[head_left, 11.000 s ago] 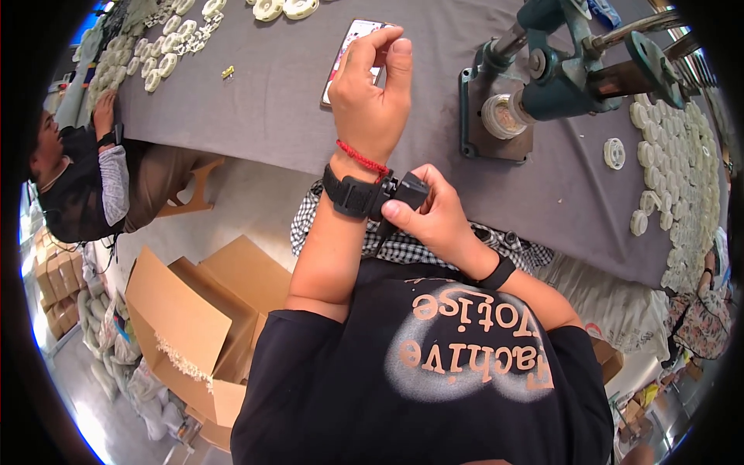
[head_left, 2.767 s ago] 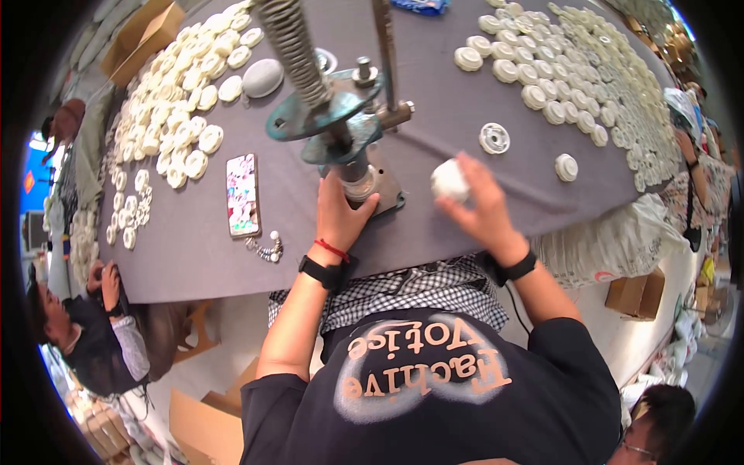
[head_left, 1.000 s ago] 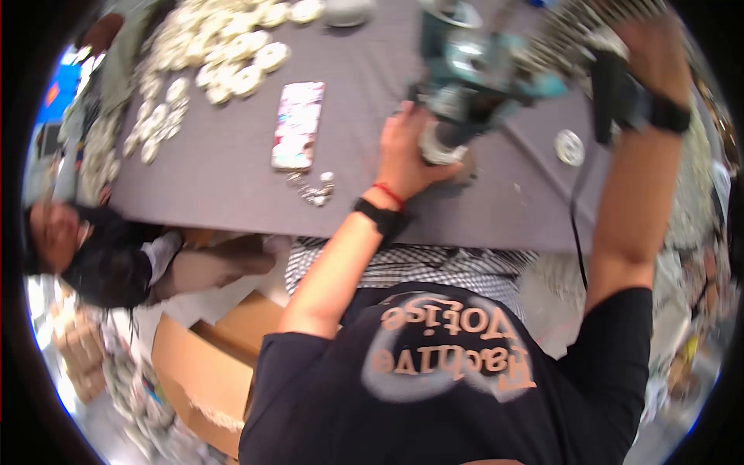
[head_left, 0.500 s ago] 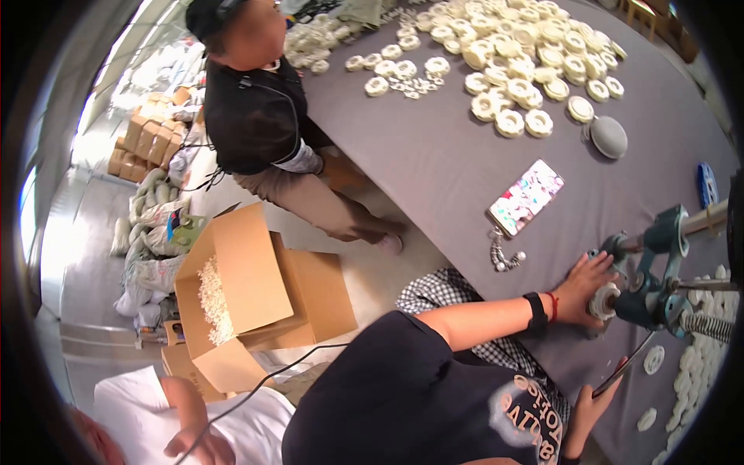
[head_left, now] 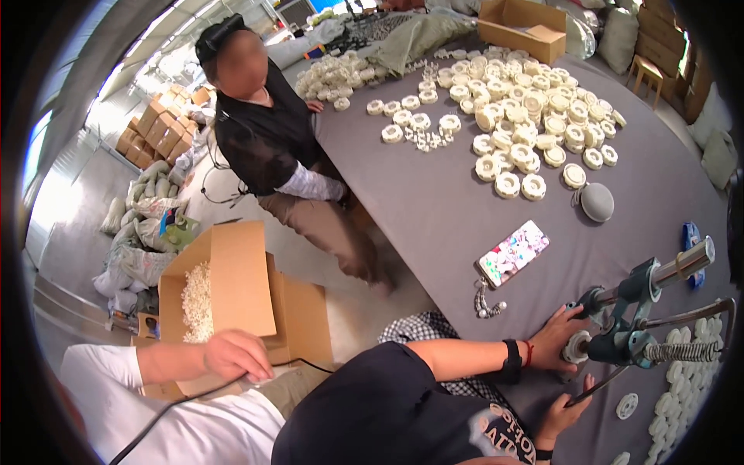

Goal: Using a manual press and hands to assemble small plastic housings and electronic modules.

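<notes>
Under the press [head_left: 616,348], a white disc [head_left: 576,347] sits within the spread left hand [head_left: 551,339]; beside the press, the right hand [head_left: 563,417] is closed around a dark bar [head_left: 597,389].

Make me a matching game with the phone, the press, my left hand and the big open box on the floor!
1. Phone
2. Press
3. Left hand
4. Open floor box

A. Red band at the wrist
B. Beaded strap at one end
C. Small pale pieces inside
D. Has a coiled spring

Pairs: 1-B, 2-D, 3-A, 4-C
</notes>
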Tool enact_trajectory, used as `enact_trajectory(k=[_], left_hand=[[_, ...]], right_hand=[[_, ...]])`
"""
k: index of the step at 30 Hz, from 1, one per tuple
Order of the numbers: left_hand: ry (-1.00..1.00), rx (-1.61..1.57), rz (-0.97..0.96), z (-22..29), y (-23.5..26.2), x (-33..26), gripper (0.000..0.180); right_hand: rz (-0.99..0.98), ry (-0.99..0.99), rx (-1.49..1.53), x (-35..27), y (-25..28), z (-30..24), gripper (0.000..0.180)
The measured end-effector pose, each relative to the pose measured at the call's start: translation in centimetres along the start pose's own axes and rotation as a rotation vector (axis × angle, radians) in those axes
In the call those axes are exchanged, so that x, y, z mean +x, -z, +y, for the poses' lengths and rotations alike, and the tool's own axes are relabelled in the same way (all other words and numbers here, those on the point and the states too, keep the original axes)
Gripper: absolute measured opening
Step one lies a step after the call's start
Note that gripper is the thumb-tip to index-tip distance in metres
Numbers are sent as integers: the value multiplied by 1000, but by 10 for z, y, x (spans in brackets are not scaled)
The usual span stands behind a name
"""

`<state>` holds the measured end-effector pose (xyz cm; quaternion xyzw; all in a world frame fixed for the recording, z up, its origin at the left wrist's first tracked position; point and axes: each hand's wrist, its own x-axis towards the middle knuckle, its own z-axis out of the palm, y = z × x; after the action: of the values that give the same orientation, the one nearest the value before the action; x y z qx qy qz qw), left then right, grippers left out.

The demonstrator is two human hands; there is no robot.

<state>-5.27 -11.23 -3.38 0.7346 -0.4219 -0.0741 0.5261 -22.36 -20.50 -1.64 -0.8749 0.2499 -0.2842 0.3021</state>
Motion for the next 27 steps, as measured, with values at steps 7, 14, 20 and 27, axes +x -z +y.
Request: enact_trajectory(k=[7, 14, 20, 27], left_hand=[[-51, 14, 45, -2, 1, 4, 88], [-8, 33, -14, 0, 2, 1, 86], [-29, 79, 23, -1, 2, 0, 86], [-22, 71, 5, -1, 2, 4, 84]], right_hand=[[-43, -94, 103, 5, 3, -9, 50], [-29, -152, 150, -4, 1, -3, 47], [-43, -140, 168, -6, 8, -13, 44], [96, -209, 337, -14, 12, -20, 40]])
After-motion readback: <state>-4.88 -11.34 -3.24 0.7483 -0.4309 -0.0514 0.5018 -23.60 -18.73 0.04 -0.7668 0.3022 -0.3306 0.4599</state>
